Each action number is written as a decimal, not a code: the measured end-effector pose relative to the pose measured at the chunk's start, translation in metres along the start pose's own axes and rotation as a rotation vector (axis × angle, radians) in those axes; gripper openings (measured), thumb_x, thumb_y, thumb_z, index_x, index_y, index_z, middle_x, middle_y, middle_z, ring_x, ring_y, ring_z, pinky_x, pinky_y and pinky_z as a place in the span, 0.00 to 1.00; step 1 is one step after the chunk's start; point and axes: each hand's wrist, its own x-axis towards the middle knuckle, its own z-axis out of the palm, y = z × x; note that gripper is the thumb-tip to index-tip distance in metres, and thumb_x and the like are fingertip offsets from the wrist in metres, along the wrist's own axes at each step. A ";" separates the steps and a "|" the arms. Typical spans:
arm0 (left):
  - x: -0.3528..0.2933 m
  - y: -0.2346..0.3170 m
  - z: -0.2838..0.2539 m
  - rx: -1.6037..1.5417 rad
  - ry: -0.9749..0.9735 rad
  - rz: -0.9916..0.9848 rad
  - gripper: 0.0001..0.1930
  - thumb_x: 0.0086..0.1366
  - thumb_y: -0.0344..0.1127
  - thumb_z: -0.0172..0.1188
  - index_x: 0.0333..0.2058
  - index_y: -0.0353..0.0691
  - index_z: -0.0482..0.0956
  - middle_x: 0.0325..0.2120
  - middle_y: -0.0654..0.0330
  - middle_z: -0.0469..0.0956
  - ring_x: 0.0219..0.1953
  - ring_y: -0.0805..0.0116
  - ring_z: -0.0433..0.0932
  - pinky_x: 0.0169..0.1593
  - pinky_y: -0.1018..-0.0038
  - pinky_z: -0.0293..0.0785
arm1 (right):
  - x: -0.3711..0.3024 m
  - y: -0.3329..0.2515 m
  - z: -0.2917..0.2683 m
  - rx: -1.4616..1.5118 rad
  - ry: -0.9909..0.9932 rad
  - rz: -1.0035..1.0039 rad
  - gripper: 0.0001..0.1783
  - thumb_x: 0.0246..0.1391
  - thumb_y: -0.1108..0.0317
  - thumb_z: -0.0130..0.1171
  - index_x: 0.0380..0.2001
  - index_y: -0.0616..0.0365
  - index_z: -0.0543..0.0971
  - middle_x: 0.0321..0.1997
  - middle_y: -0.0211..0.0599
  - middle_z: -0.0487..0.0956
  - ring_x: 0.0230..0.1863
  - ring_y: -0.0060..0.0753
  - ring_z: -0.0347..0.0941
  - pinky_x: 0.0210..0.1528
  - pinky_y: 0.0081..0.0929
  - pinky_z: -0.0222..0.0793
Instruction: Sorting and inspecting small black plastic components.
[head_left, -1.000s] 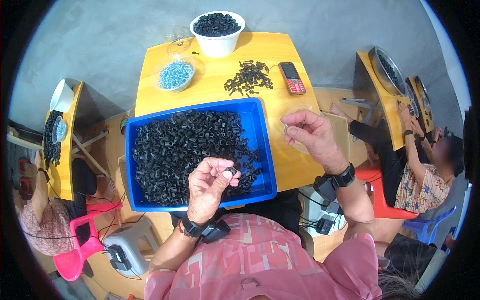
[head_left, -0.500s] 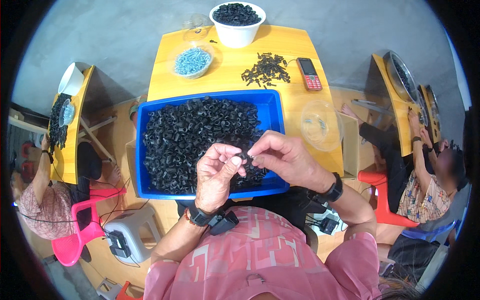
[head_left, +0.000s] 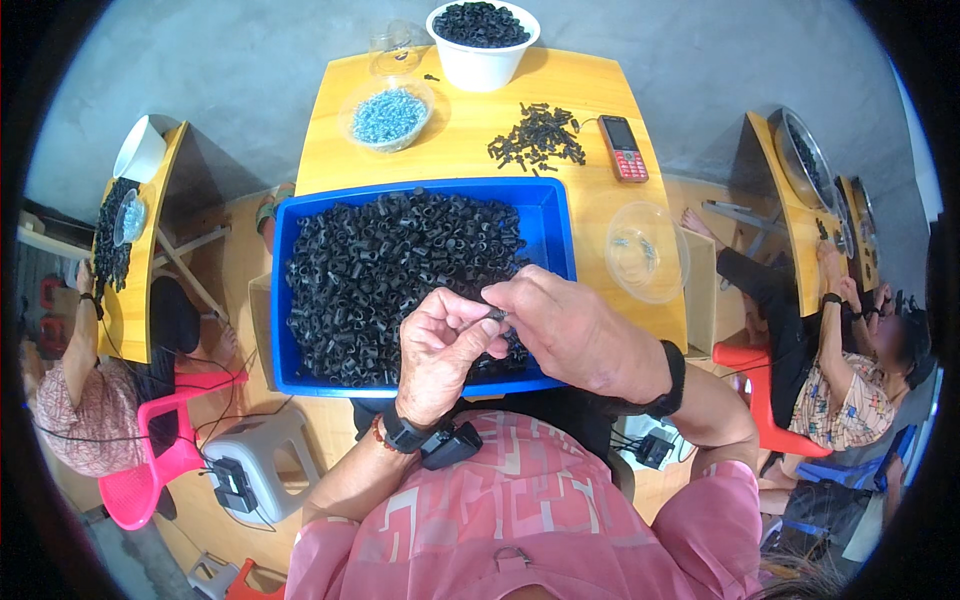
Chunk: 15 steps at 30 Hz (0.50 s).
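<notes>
Above the near right part of a blue tray (head_left: 556, 232), my two hands meet at a small black plastic part (head_left: 495, 314). My left hand (head_left: 440, 345) pinches it between thumb and fingers. The fingers of my right hand (head_left: 570, 325) are bent and closed right at the part, their tips turned away from view. Whatever those tips hold, if anything, is too hidden to tell. Many loose black plastic pieces (head_left: 400, 270), short and hollow, fill most of the tray below my hands.
Farther back stand a bowl of small bluish clear pieces (head_left: 388, 117), a white tub (head_left: 480, 62) of black parts, a pile of black parts (head_left: 540, 138) and a red phone (head_left: 624, 150). A clear lid-like dish (head_left: 640, 250) lies right of the tray. People sit at tables on both sides.
My right hand has rolled over, its back now more toward view and its fingertips hidden. It has come closer to the black part in my left hand.
</notes>
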 end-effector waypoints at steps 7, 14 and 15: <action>0.000 0.005 0.004 -0.041 0.003 0.011 0.05 0.62 0.21 0.60 0.34 0.37 0.74 0.33 0.55 0.81 0.35 0.68 0.82 0.33 0.72 0.82 | 0.001 0.007 0.007 0.124 0.125 0.034 0.19 0.50 0.79 0.59 0.47 0.63 0.71 0.32 0.43 0.73 0.35 0.49 0.74 0.37 0.38 0.73; 0.000 0.001 -0.001 -0.058 -0.042 0.017 0.06 0.64 0.22 0.60 0.36 0.36 0.73 0.35 0.54 0.81 0.34 0.70 0.81 0.36 0.74 0.81 | 0.000 -0.009 0.003 -0.055 0.059 -0.059 0.15 0.52 0.77 0.59 0.45 0.60 0.75 0.34 0.40 0.76 0.35 0.43 0.76 0.36 0.34 0.74; 0.000 0.001 -0.002 -0.064 -0.051 0.054 0.06 0.64 0.22 0.61 0.36 0.36 0.73 0.35 0.54 0.81 0.34 0.70 0.82 0.36 0.73 0.82 | 0.000 -0.010 0.005 -0.098 0.056 -0.101 0.15 0.52 0.77 0.58 0.45 0.60 0.76 0.35 0.40 0.77 0.35 0.42 0.77 0.36 0.33 0.74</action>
